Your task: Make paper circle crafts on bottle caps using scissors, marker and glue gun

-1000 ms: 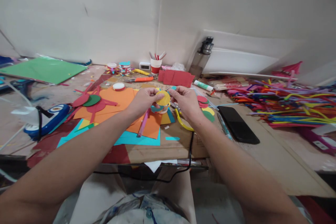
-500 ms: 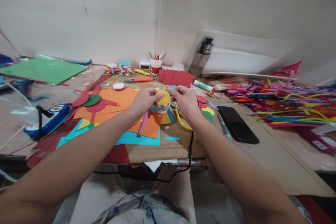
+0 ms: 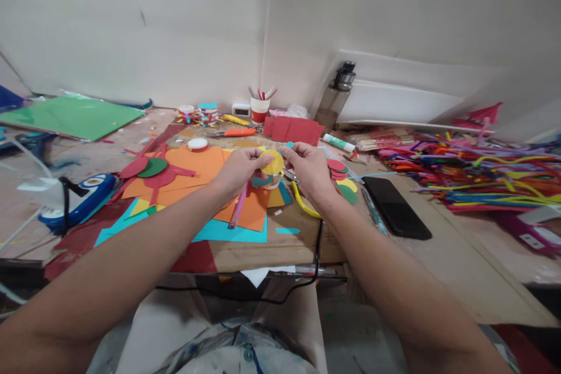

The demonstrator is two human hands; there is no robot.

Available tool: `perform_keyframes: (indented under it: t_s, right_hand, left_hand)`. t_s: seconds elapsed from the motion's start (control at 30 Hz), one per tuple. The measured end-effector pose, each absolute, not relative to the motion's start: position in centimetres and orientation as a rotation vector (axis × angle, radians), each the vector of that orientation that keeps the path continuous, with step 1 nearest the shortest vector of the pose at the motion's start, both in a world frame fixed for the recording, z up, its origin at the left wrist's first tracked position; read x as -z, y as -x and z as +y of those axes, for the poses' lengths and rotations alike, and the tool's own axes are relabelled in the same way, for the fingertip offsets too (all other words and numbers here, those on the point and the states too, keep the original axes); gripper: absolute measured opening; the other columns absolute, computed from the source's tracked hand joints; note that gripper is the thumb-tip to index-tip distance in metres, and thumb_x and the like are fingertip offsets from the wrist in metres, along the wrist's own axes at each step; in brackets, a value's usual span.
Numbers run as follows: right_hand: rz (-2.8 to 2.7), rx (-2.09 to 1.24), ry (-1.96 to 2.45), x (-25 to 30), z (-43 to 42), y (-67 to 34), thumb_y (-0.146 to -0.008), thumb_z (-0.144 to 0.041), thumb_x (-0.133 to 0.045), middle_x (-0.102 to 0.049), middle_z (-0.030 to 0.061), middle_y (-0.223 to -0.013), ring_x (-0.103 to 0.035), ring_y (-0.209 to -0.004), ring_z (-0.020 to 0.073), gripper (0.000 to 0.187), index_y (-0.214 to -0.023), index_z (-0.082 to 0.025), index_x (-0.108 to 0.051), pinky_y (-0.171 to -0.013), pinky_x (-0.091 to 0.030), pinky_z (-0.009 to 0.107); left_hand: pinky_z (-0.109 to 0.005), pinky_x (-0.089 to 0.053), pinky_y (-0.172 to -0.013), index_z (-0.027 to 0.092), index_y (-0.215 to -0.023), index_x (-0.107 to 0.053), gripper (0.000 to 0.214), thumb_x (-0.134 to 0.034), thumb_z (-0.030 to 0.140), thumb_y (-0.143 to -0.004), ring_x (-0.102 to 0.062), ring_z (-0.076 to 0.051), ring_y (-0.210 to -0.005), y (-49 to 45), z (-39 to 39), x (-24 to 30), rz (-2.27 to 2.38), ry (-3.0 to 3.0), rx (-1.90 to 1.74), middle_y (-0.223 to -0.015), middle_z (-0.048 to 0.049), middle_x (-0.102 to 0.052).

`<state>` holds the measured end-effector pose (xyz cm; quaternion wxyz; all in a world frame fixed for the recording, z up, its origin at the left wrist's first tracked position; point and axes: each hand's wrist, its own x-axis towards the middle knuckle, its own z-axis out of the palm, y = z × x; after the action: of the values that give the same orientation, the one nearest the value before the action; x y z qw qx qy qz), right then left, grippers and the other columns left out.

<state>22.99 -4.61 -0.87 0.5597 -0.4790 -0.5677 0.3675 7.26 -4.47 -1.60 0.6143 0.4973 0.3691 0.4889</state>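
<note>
My left hand (image 3: 239, 169) pinches a yellow paper circle (image 3: 273, 162) between thumb and fingers, holding it above the table. Close to the circle's right edge, my right hand (image 3: 310, 168) is closed in a pinch, and a small blue paper piece (image 3: 290, 145) pokes out above its fingertips. Partly hidden below the hands is a round teal and whitish item (image 3: 262, 182) whose kind I cannot make out. A yellow-handled tool (image 3: 303, 203) with metal jaws lies under my right hand. Left of it, a pink tube (image 3: 238, 210) rests on orange paper sheets (image 3: 252, 210).
Red, yellow and green paper circles (image 3: 347, 191) lie right of my hands, beside a black phone (image 3: 397, 207). Coloured pipe cleaners (image 3: 482, 169) are heaped at the right. A glue stick (image 3: 339, 142), bottle (image 3: 333, 99) and pen cup (image 3: 260, 110) stand farther back; a black cable (image 3: 317, 257) hangs in front.
The yellow circle has tilted very slightly between my fingers. Both hands stay in almost the same place, and the rest of the table looks the same.
</note>
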Motion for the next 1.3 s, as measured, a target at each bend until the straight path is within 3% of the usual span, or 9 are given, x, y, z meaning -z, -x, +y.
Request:
perform_keyframes:
  t_s: [0.27, 0.4, 0.47, 0.57, 0.77, 1.0, 1.13, 1.3]
  right_hand:
    - [-1.372, -0.924, 1.07, 1.0, -4.5, -22.9, -0.066, -0.047, -0.077, -0.059, -0.0026, -0.067, -0.047, -0.059, 0.0091, 0.033, -0.073, -0.018, -0.062, -0.057, -0.039, 0.024]
    - [-1.396, -0.888, 1.126, 1.0, -4.3, -23.5, -0.068, -0.044, -0.075, -0.06, -0.0017, -0.068, -0.048, -0.059, 0.0097, 0.03, -0.074, -0.018, -0.062, -0.056, -0.039, 0.025]
    - [-1.391, -0.874, 1.157, 1.0, -4.1, -24.0, -0.066, -0.042, -0.076, -0.061, -0.0016, -0.068, -0.05, -0.06, 0.0103, 0.029, -0.075, -0.018, -0.062, -0.056, -0.04, 0.025]
    - [-1.383, -0.85, 1.18, 1.1, -3.8, -24.5, -0.064, -0.041, -0.078, -0.063, -0.0006, -0.071, -0.052, -0.062, 0.0113, 0.03, -0.076, -0.019, -0.061, -0.057, -0.041, 0.026]
    - [-1.443, -0.837, 1.214, 1.6, -3.6, -24.5, -0.064, -0.05, -0.077, -0.061, -0.0004, -0.067, -0.05, -0.06, 0.0115, 0.036, -0.071, -0.019, -0.06, -0.054, -0.038, 0.026]
    - [-1.464, -0.916, 1.112, 1.1, -4.1, -24.1, -0.065, -0.048, -0.078, -0.056, -0.0032, -0.066, -0.046, -0.059, 0.0099, 0.036, -0.074, -0.019, -0.06, -0.055, -0.036, 0.026]
    - [-1.552, -0.837, 1.1, 1.2, -3.9, -24.4, -0.068, -0.046, -0.076, -0.053, -0.0041, -0.064, -0.044, -0.059, 0.0097, 0.033, -0.07, -0.019, -0.057, -0.055, -0.035, 0.026]
    - [-1.594, -0.782, 1.105, 1.1, -4.0, -24.4, -0.069, -0.046, -0.075, -0.056, -0.0029, -0.066, -0.047, -0.061, 0.0108, 0.032, -0.073, -0.019, -0.058, -0.057, -0.037, 0.026]
  left_hand:
    - [-0.021, -0.046, -0.052, 0.013, -0.078, -0.065, 0.039, -0.083, 0.045, -0.067, -0.057, -0.008, -0.056, -7.2, -4.1, 2.3, 0.814, -1.188, -1.132, -0.075, -0.0028, -0.067]
    - [-0.024, -0.045, -0.058, 0.014, -0.081, -0.066, 0.041, -0.063, 0.055, -0.083, -0.059, -0.013, -0.066, -6.0, -3.3, 2.0, 0.901, -1.446, -1.108, -0.08, -0.0061, -0.068]
    - [-0.025, -0.044, -0.06, 0.016, -0.082, -0.066, 0.034, -0.06, 0.049, -0.086, -0.06, -0.015, -0.072, -5.2, -2.7, 2.1, 1.176, -1.645, -1.117, -0.084, -0.0066, -0.069]
    - [-0.028, -0.044, -0.066, 0.017, -0.086, -0.067, 0.023, -0.068, 0.038, -0.078, -0.062, -0.019, -0.077, -4.4, -2.1, 2.5, 1.526, -1.921, -0.894, -0.086, -0.0074, -0.071]
    - [-0.03, -0.043, -0.066, 0.018, -0.069, -0.066, 0.012, -0.061, 0.024, -0.079, -0.063, -0.021, -0.075, -4.9, -2.4, 2.6, 1.599, -2.262, -0.571, -0.078, -0.0078, -0.072]
    - [-0.032, -0.048, -0.074, 0.017, -0.083, -0.063, 0.005, -0.059, 0.019, -0.082, -0.063, -0.019, -0.078, -5.8, -3.6, 1.6, 1.539, -2.216, -0.954, -0.083, -0.0068, -0.07]
    - [-0.028, -0.054, -0.062, 0.017, -0.087, -0.058, 0.006, -0.061, 0.02, -0.083, -0.063, -0.015, -0.07, -6.1, -3.9, 1.3, 1.198, -1.744, -1.088, -0.084, -0.0029, -0.067]
    - [-0.026, -0.058, -0.054, 0.015, -0.099, -0.063, 0.019, -0.066, 0.026, -0.084, -0.065, -0.013, -0.07, -6.1, -3.8, 1.3, 0.984, -1.314, -1.036, -0.092, -0.0047, -0.068]
